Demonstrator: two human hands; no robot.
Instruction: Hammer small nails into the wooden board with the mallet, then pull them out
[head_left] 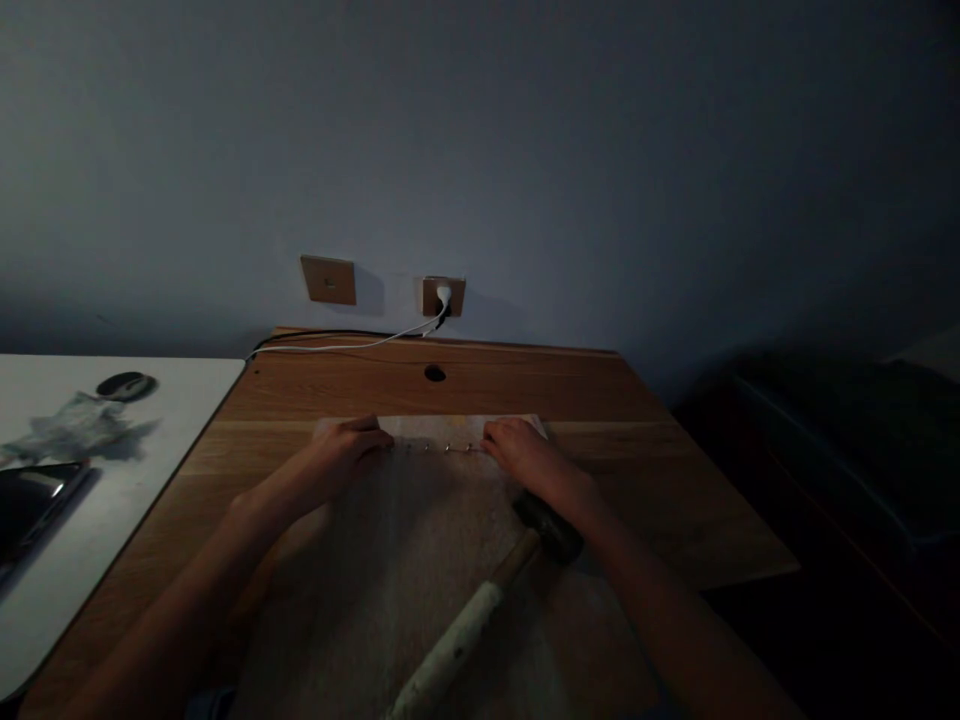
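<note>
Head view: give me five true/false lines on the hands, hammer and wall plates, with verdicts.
1. Small shiny bits sit in a row between the left hand and the right hand. True.
2. The hammer lies on the board. True.
3. The left hand grips the hammer. False: it is near the board's far edge.
4. The hammer's head is nearer the right hand. True.
5. The white plug is in the left wall plate. False: right wall plate.

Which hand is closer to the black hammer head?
Right. The right hand is just beyond the hammer head; the left hand is farther away, near the far left corner of the board.
</note>
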